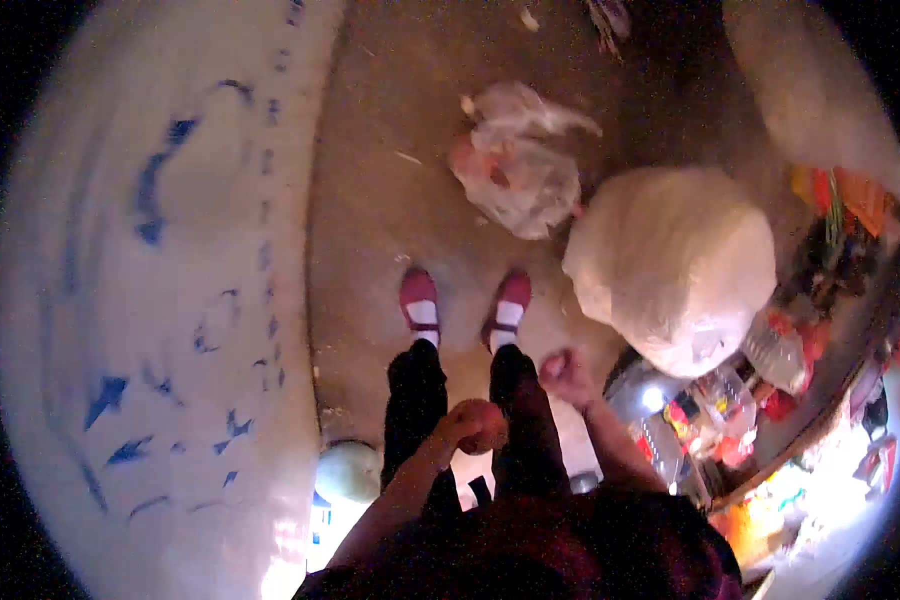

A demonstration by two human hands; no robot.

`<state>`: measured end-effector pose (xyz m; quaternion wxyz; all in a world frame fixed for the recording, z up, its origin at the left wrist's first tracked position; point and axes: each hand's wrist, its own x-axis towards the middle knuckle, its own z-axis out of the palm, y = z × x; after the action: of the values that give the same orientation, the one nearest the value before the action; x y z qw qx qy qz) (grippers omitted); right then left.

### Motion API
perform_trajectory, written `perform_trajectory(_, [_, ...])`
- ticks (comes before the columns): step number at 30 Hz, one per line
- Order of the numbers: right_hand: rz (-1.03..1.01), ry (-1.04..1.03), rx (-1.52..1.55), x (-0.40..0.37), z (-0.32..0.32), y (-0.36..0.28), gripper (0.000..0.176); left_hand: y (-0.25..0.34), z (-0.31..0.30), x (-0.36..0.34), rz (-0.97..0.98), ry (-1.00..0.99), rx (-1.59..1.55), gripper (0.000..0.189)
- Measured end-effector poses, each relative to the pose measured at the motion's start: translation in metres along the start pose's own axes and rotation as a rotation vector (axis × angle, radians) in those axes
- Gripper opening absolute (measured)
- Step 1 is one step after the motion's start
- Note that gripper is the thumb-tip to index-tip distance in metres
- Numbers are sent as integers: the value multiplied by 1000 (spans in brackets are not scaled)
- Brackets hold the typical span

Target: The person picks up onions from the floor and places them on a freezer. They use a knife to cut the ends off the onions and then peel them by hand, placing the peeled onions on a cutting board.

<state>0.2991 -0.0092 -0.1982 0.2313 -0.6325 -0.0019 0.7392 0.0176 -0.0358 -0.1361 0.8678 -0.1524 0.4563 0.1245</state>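
Lower centre of the frame: round orange thing in hand

The left hand (460, 424) is clamped around a round orange thing (487, 428), over the dark trouser legs. To its right, the right hand (567, 378) has its fingers curled; I cannot tell if it grips anything.

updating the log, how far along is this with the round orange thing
Nothing looks finished yet: the plastic bag lies apart on the floor. In hand: the left hand holds the round orange thing; the right hand is too blurred to read. Left: it is not yet set down.
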Motion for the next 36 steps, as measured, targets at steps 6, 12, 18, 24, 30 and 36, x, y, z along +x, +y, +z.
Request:
perform_trajectory(6, [19,-30,-417,-136,-5,-19,43,23,16,-76,223,-83,-71,43])
perform_trajectory(12, [-130,30,-427,-181,60,-94,24,57,60,-178,505,31,-136,43])
perform_trajectory(18, [-604,-88,-1047,-252,213,-230,71,66,130,-291,666,-202,-317,49])
perform_trajectory(24, [-1206,-295,-1201,-384,383,-328,79,70,180,-395,910,-513,-229,59])
perform_trajectory(30, [-1761,-411,-1486,-460,522,-340,72,85,195,-532,1231,-599,-132,70])
perform_trajectory(36, [-2004,-543,-1562,-431,639,-333,68,76,185,-610,1585,-366,-344,86])
